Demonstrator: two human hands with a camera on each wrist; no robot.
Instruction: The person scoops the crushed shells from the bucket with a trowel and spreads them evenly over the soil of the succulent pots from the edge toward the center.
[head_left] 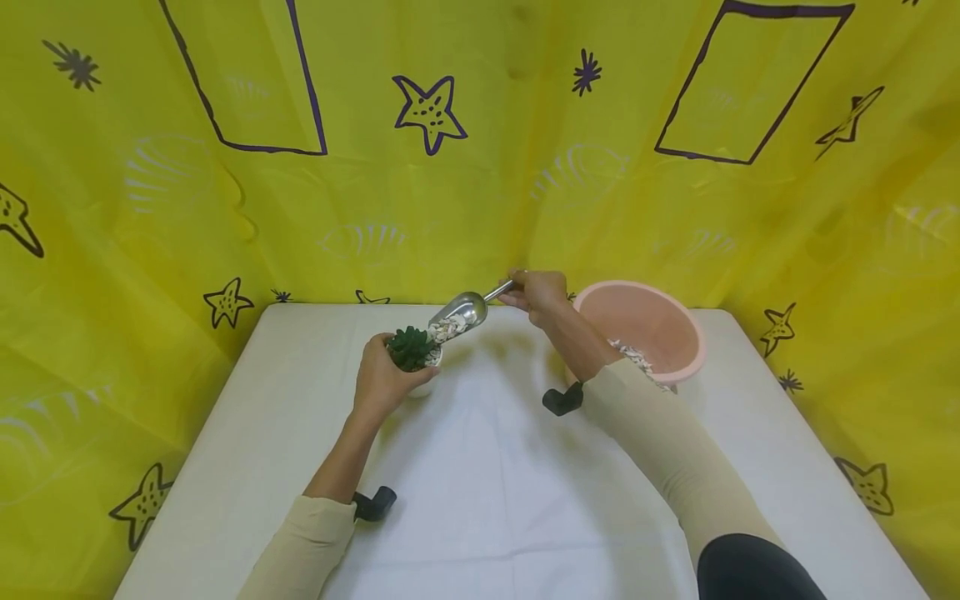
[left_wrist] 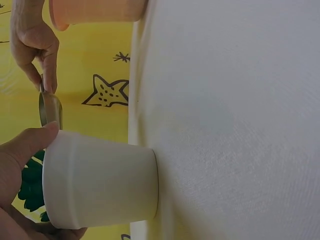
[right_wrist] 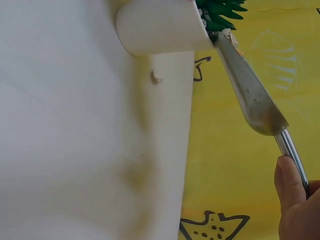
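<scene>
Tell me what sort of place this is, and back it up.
Probably a makeshift recording booth rather than an ordinary room: yellow starfish-patterned sheeting walls in three sides of a white-covered table, and a black device juts out at each wrist.

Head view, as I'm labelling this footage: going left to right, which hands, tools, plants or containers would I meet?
Left hand, potted plant, metal scoop, right hand, pink tub.
</scene>
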